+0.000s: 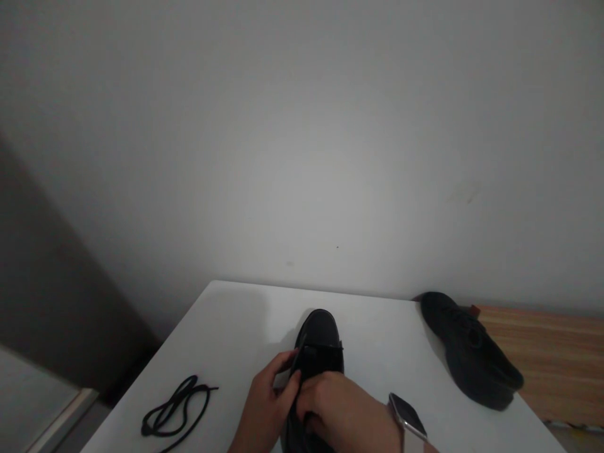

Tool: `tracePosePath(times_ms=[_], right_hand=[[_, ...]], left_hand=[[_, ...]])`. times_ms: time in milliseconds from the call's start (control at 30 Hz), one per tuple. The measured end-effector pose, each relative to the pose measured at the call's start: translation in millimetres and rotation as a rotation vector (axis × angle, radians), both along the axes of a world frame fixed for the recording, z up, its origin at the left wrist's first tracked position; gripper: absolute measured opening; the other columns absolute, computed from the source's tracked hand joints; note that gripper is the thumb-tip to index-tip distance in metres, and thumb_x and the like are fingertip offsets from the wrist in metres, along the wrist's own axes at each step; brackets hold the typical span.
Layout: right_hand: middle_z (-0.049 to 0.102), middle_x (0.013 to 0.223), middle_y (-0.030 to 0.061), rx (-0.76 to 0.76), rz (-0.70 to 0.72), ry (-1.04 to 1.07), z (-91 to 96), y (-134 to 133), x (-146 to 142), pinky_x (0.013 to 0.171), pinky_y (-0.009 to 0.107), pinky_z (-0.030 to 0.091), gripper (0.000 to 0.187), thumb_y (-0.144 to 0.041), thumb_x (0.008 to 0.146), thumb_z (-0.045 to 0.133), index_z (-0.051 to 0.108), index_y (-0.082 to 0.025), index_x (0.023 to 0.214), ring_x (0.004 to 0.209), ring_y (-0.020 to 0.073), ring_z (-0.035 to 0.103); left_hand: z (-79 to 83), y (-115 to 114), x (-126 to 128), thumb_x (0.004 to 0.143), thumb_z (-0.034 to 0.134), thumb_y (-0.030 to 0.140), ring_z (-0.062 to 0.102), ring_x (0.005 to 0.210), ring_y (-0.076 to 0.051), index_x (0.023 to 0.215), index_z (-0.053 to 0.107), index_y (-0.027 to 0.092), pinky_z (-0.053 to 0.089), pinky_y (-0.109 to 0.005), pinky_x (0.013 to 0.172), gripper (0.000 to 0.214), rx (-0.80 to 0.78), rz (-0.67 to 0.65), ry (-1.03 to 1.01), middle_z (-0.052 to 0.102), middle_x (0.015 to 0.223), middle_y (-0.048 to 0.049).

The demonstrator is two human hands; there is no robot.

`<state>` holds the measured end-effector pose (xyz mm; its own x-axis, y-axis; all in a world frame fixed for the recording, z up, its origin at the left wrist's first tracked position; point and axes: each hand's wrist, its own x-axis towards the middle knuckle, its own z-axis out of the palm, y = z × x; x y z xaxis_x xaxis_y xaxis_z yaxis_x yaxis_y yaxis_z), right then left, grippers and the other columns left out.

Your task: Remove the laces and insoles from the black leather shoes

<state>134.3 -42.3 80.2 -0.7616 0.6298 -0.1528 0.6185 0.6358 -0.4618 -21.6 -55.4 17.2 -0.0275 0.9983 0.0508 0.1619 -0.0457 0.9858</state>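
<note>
A black shoe [321, 326] lies on the white table in front of me, its rounded toe pointing away toward the wall. On its left side, my left hand [268, 404] pinches the edge of the upper between thumb and fingers. My right hand [348, 409] is curled over the shoe's opening, fingers closed and pointing down into it. Whatever those fingertips hold is hidden by the hand and the dark material. A loose black shoelace [184, 397] lies in loops to the left of my left hand.
A second black shoe [472, 352] rests at the table's right edge, beside a wood-grain surface [557, 358]. The white table [236, 321] meets a pale wall [330, 157] at the back. A smartwatch [408, 415] is on my right wrist.
</note>
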Motion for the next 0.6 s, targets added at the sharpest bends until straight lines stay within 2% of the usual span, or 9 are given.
tracePosePath(times_ms=[100,267,367,467,600], right_hand=[[0.081,0.095,0.0108,0.114,0.030,-0.104,-2.7,1.7,-2.3,0.079,0.025,0.057,0.022,-0.003,0.079,0.064,0.079,-0.016,0.088,0.089,0.0250,0.077],[0.081,0.088,0.0092,0.257,0.055,-0.171,-13.2,2.3,-5.6,0.066,0.023,0.057,0.025,-0.004,0.083,0.058,0.078,-0.017,0.089,0.075,0.0212,0.077],[0.081,0.090,0.0110,0.281,0.078,-0.199,-15.5,3.3,-7.9,0.066,0.025,0.057,0.027,-0.001,0.086,0.055,0.077,-0.015,0.093,0.075,0.0214,0.076],[0.079,0.097,0.0127,0.300,0.120,-0.234,-12.3,3.9,-7.4,0.071,0.030,0.059,0.025,-0.002,0.088,0.056,0.076,-0.013,0.097,0.083,0.0249,0.076],[0.075,0.108,0.0104,0.324,0.170,-0.253,-3.6,4.8,-2.9,0.074,0.032,0.060,0.017,-0.011,0.087,0.064,0.076,-0.019,0.096,0.092,0.0259,0.074]], left_hand=[[-2.1,1.0,-1.3,0.082,0.061,0.028,0.073,0.103,-0.030,0.107,0.075,0.017,0.062,-0.038,0.084,0.030,0.010,0.008,0.006,0.078,0.109,-0.0116],[-6.4,1.5,-2.2,0.079,0.063,0.030,0.073,0.102,-0.029,0.105,0.076,0.018,0.061,-0.040,0.087,0.032,0.028,0.039,0.027,0.079,0.106,-0.0103],[-7.4,1.4,-1.7,0.079,0.063,0.030,0.073,0.102,-0.029,0.105,0.077,0.017,0.060,-0.039,0.090,0.031,0.046,0.050,0.038,0.079,0.106,-0.0104],[-7.9,0.7,-1.4,0.080,0.062,0.031,0.074,0.101,-0.029,0.105,0.076,0.016,0.061,-0.038,0.089,0.032,0.044,0.052,0.038,0.079,0.106,-0.0113],[-9.4,-0.5,-1.5,0.083,0.061,0.030,0.073,0.105,-0.027,0.107,0.075,0.018,0.059,-0.038,0.093,0.030,0.048,0.038,0.051,0.078,0.109,-0.0090]])
